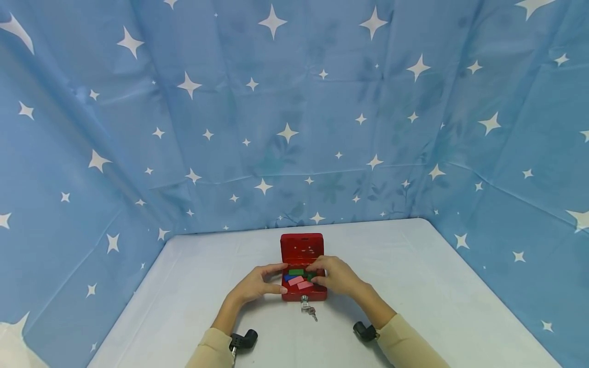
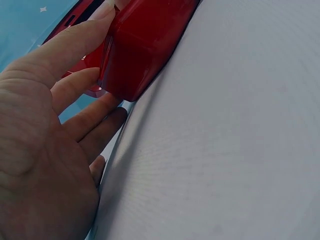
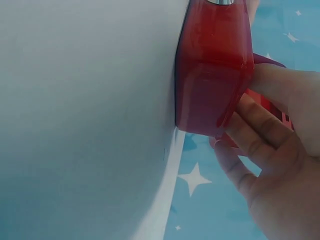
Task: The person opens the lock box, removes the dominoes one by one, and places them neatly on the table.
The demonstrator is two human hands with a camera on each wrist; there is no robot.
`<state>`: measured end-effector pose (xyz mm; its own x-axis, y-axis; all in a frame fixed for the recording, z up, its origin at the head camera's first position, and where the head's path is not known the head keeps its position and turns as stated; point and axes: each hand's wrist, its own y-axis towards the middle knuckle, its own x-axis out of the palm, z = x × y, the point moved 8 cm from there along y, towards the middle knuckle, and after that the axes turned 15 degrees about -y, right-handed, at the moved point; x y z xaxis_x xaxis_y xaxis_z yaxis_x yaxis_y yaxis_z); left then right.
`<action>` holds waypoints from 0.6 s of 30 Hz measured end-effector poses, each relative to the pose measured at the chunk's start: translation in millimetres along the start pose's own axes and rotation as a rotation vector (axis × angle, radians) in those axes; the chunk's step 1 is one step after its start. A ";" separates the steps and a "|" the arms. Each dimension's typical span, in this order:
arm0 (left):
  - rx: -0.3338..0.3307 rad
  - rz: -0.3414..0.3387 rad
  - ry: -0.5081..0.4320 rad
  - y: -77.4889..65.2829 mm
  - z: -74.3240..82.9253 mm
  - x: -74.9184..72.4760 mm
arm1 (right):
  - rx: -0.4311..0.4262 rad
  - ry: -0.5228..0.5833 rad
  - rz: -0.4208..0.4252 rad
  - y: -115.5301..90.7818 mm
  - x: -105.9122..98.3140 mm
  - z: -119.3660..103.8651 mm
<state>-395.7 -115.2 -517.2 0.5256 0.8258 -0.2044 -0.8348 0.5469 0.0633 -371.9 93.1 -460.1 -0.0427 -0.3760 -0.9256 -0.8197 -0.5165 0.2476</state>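
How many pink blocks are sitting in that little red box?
2 visible: one pink block left of the middle of the red box, another pink block just right of it, nearer the front. More may be hidden behind the right hand.

**Starry cloth (image 1: 317, 110) by a white table (image 1: 184, 286)**

From where I stand, a big sheet of blue cloth hangs behind the table. More blue cloth hangs on the left side (image 1: 50, 168) and on the right side (image 1: 534, 148). White stars (image 1: 272, 22) are all over it, some big and some tiny. Faint leaves (image 1: 377, 191) show low down on the back part. The cloth has soft folds. The table's far corners are round.
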 end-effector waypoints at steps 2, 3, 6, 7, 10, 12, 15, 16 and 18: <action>-0.002 0.000 -0.003 -0.1 0.3 -0.3 | -0.011 -0.031 0.001 1.0 1.3 -0.8; -0.002 0.000 -0.002 0.0 0.4 -0.5 | -0.014 -0.050 0.000 1.5 2.2 -0.9; -0.001 -0.002 -0.005 0.1 1.2 -0.3 | -0.015 -0.086 -0.006 3.4 3.9 -1.6; -0.001 -0.003 -0.008 0.1 1.4 -0.1 | -0.014 -0.096 -0.010 4.1 4.5 -2.0; -0.001 -0.006 -0.016 -0.2 2.1 0.4 | -0.010 -0.126 -0.021 5.4 5.8 -3.3; -0.002 -0.007 -0.021 -0.6 2.2 0.5 | -0.010 -0.146 -0.028 6.1 6.1 -4.6; -0.003 -0.007 -0.018 -0.8 1.7 0.6 | -0.011 -0.182 -0.036 6.3 7.4 -6.0; -0.002 -0.006 -0.018 -0.9 1.7 0.6 | -0.010 -0.194 -0.039 6.4 7.8 -6.4; -0.001 -0.006 -0.020 -0.8 1.6 0.7 | -0.013 -0.219 -0.045 6.8 9.0 -7.3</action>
<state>-394.3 -114.9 -515.8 0.5335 0.8253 -0.1853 -0.8319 0.5515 0.0613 -373.7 80.6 -464.7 -0.1305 -0.1775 -0.9754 -0.8161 -0.5394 0.2073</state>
